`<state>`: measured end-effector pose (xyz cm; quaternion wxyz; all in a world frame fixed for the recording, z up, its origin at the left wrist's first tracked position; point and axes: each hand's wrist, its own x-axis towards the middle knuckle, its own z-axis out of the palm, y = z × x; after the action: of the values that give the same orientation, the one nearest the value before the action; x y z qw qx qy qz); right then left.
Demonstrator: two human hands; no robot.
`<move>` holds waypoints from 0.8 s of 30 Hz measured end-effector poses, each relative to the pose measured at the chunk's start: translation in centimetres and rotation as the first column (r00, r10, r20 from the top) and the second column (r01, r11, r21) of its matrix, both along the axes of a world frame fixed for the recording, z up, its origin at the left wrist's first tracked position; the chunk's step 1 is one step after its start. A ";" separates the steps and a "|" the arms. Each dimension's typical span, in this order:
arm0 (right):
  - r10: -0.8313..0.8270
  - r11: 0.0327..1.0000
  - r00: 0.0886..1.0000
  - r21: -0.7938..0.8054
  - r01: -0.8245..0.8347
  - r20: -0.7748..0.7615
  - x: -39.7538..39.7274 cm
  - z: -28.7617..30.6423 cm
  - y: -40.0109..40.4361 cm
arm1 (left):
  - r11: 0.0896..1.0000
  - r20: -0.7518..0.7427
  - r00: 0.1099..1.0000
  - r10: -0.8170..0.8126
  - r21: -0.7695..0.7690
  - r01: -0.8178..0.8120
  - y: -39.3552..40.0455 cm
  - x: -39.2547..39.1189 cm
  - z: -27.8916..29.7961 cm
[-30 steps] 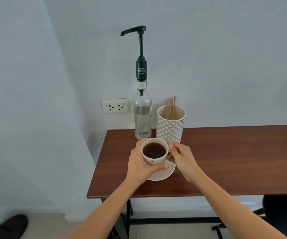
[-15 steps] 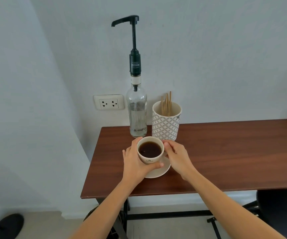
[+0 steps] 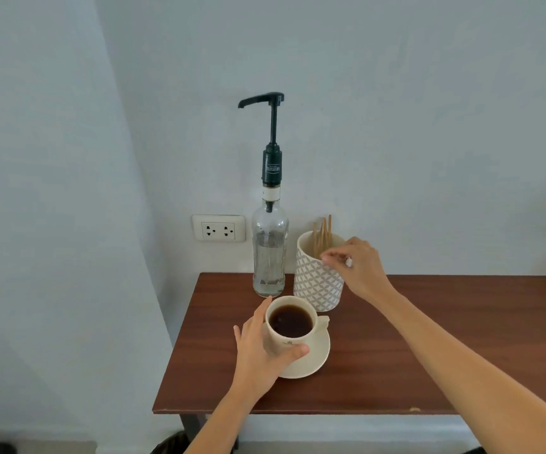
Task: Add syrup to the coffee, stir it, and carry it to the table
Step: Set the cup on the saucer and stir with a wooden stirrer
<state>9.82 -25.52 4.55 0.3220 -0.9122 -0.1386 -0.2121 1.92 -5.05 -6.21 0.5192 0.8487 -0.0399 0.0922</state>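
Our left hand (image 3: 258,352) is wrapped around the near-left side of the coffee cup (image 3: 292,326), thumb pressed on the front of its wall and fingers curling behind it, so this hand is clamped on the cup. The cup holds dark coffee and stands on a cream saucer (image 3: 314,358), its handle pointing right.

Our right hand (image 3: 355,265) is raised over the rim of the patterned holder (image 3: 317,283), fingertips (image 3: 329,256) pinched together just beside the wooden stir sticks (image 3: 322,235) that stand in it. We cannot tell whether the fingers actually grip a stick or only meet near them. The two hands are well apart, the right one higher and farther back.

The holder stands just behind and to the right of the cup. Just beside it on the left is the clear glass syrup bottle (image 3: 270,257), upright, partly filled, with a tall dark pump (image 3: 273,139) whose spout points left. All of these sit near the left end of the dark wood bench (image 3: 428,339), which is pushed against a pale wall. A white double socket (image 3: 219,228) is set in the wall to the left of the bottle.
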 end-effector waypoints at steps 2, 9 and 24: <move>-0.083 0.993 0.995 0.084 0.079 0.048 0.1 1.1 -0.2 | 1.000 0.002 1.000 -0.002 -0.014 0.002 0.1 -0.2 0.3; -0.206 0.891 0.892 0.454 0.001 0.403 -6.5 6.4 -0.7 | 1.000 0.005 1.000 -0.006 -0.025 0.006 0.2 -0.5 0.5; 0.127 0.992 0.983 -0.019 -0.126 0.134 -6.7 -1.2 3.6 | 1.000 0.005 1.000 0.000 -0.026 0.000 0.2 -0.2 0.3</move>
<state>3.12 -21.92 3.35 0.3201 -0.8867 -0.2188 -0.2519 1.70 -4.85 -5.91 0.5302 0.8416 -0.0399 0.0947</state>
